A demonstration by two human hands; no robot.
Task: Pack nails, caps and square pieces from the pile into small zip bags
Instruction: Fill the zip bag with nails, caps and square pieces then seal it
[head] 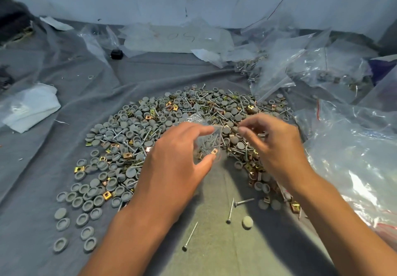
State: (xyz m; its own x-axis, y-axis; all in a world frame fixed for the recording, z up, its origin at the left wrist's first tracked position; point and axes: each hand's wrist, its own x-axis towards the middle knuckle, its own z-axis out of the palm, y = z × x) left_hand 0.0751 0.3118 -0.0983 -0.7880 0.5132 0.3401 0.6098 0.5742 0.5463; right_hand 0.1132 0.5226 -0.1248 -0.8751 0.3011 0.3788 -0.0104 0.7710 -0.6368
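We pinch the small zip bag (207,144), part-filled, in our left hand (174,159) over the pile (171,134); our right hand (277,144) hovers beside it, fingers curled, contents unclear; a slack mouth could spill nails.

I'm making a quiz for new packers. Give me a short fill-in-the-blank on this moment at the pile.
1. The left hand holds a small clear ____ with nails inside.
2. The round caps in the pile are ____ in colour.
3. The loose nails near the person lie on a grey ____.
4. The right hand is over the pile's ____ side.

Missing words: zip bag; grey; cloth; right
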